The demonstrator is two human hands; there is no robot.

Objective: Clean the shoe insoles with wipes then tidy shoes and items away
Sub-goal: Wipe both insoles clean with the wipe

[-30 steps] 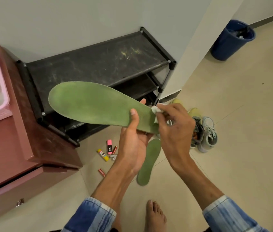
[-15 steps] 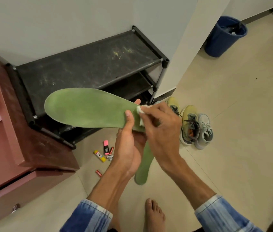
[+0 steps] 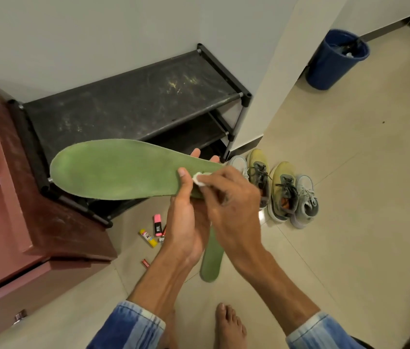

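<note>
Item 1: green insole [image 3: 123, 170], held in air before the shoe rack [image 3: 136, 107], long axis left to right, toe end free at left, heel end in the left hand [image 3: 186, 222], grip closed on it, thumb on top, fingers beneath. Item 2: white wipe [image 3: 199, 178], pinched in the narrow grip of the right hand [image 3: 231, 197], pressed on the heel end just beside the left thumb; most of the insole lies left of it. Item 3: second insole [image 3: 211, 260], flat on the floor below the hands.

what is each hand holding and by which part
The left hand grips the green insole at its narrower end, thumb on top and fingers beneath. The right hand pinches a small white wipe against that same end.
</note>
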